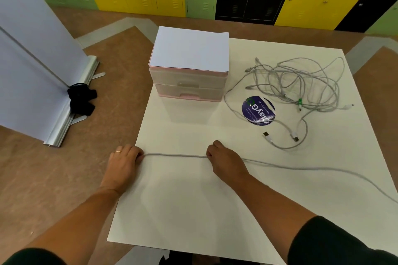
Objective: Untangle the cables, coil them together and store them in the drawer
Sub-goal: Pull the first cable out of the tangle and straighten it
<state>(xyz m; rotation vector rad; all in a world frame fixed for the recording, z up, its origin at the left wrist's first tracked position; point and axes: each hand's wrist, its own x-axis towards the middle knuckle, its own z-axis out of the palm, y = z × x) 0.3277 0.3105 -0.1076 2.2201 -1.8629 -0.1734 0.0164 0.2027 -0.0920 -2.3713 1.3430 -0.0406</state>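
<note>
Nearest, on the counter, the left hand curls round one end of a grey cable and the right hand, well apart from it, pinches it further along. This holds that stretch straight, probably for coiling (its tail trails off rightward). Beyond lies the tangle, not yet sorted, with the closed drawer unit to its left.
</note>
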